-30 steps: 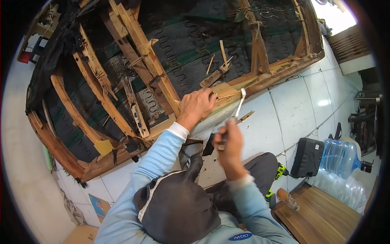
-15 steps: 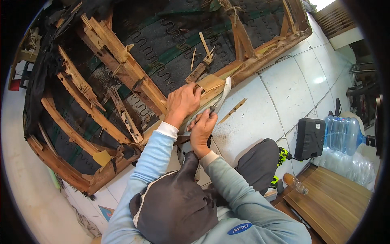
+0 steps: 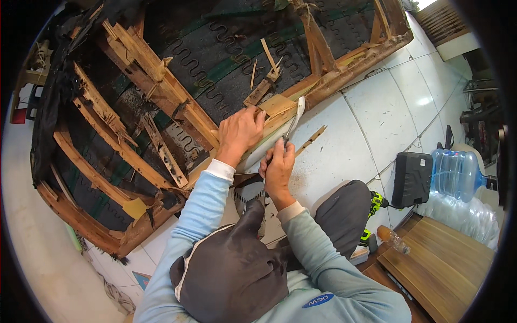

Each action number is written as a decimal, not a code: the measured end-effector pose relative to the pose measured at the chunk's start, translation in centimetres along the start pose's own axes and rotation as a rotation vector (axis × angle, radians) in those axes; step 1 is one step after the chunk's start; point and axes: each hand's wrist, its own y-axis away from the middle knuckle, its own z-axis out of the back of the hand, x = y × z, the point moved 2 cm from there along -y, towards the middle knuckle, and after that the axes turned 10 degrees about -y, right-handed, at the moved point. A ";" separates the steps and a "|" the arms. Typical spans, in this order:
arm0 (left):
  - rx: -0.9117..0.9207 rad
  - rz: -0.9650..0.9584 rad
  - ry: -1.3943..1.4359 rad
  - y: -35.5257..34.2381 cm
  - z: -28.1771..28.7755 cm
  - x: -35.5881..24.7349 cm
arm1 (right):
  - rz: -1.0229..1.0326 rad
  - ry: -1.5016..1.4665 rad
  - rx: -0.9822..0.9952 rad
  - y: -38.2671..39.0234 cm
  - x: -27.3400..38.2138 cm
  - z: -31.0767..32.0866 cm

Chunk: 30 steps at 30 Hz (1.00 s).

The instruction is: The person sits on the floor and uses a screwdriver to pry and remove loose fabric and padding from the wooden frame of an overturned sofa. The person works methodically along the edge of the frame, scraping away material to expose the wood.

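Note:
A sofa frame [image 3: 336, 86] lies with its timber and springs bare. My left hand [image 3: 240, 134] is closed over its near wooden rail, fingers curled beside a small flat wood block [image 3: 280, 104]. Just to the right, my right hand [image 3: 278, 172] grips a slim metal tool [image 3: 291, 127] with a dark handle. Its exact kind is hard to make out. The tool's far end meets a loose pale strip [image 3: 300, 107] along the rail's outer edge. Below my hands, a saw blade [image 3: 246, 194] shows partly on the floor.
Zigzag springs [image 3: 186, 59] and splintered slats [image 3: 99, 105] fill the frame. A wood splinter [image 3: 311, 141] lies on the white tiles [image 3: 344, 156]. To the right are a green drill [image 3: 378, 202], a black case [image 3: 412, 180], a water jug [image 3: 455, 175], a small bottle [image 3: 393, 239] and wooden boards [image 3: 444, 258].
My right hand has shifted slightly right, away from the rail, with the tool still in it. The left hand stays on the rail. The view has tilted a little.

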 end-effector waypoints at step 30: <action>-0.030 -0.101 0.301 -2.7 -1.5 -2.0 | 0.127 0.514 0.094 4.3 11.3 6.9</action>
